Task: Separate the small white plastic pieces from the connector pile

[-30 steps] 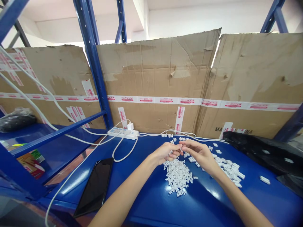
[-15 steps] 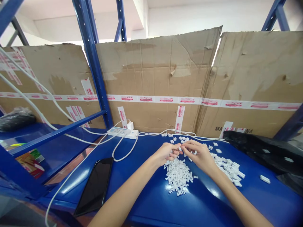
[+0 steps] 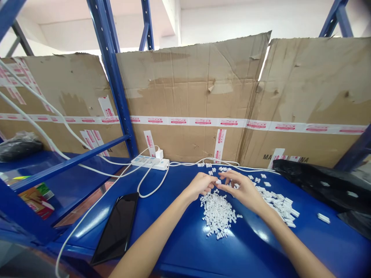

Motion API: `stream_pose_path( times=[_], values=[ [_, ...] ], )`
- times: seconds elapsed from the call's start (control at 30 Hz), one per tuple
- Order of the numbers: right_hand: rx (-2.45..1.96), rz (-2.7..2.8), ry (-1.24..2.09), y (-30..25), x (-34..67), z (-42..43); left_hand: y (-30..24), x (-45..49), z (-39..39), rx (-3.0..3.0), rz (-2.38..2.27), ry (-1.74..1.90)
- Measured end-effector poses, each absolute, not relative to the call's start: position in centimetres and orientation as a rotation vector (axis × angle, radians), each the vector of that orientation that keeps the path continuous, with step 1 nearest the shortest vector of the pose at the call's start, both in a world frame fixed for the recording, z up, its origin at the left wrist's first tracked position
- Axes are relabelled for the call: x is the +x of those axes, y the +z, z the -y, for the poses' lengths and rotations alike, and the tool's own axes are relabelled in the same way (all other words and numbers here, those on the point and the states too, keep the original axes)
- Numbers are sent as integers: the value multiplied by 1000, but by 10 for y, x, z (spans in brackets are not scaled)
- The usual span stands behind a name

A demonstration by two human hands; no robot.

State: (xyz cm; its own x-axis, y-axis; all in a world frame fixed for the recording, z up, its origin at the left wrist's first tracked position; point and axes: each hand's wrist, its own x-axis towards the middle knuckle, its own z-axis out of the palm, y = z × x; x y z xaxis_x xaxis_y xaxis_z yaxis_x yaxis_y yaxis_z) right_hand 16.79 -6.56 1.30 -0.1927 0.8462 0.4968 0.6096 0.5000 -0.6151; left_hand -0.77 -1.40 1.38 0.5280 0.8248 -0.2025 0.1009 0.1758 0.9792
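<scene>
Head camera: we are finding the left hand [image 3: 199,186] pinching a small white plastic piece [image 3: 218,181] just beyond the pile of tiny white parts [image 3: 218,216], while the right hand [image 3: 242,190] is holding thumb and fingers parted around it, contact unclear. We are judging the step as two-handed handling of one piece, apparently calling next for a steady left pinch and precise right fingertips.

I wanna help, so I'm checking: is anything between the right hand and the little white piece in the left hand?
Nothing visible. The right hand is right beside the white piece in the left hand; the white pile lies below.
</scene>
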Motion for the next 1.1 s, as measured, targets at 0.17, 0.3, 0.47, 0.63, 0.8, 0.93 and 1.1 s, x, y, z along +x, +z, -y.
stream_pose_path(
  times=[0.17,0.3,0.47,0.63,0.8,0.93,1.1],
  values=[
    [-1286,1800,86,0,183,53,12,-3,16,1120,-801,603],
    [-1343,1660,-211,-5,183,52,9,-2,11,779,-690,628],
    [-1064,1901,178,2,143,68,7,4,15,760,-722,720],
    [-933,1949,97,-6,128,71,8,10,23,894,-837,773],
    [-915,1907,-65,-13,128,71,11,11,27,915,-922,868],
    [-916,1918,-84,-14,125,72,12,10,28,931,-940,907],
    [-981,1911,-46,-17,124,71,9,13,29,993,-965,908]
  ],
)
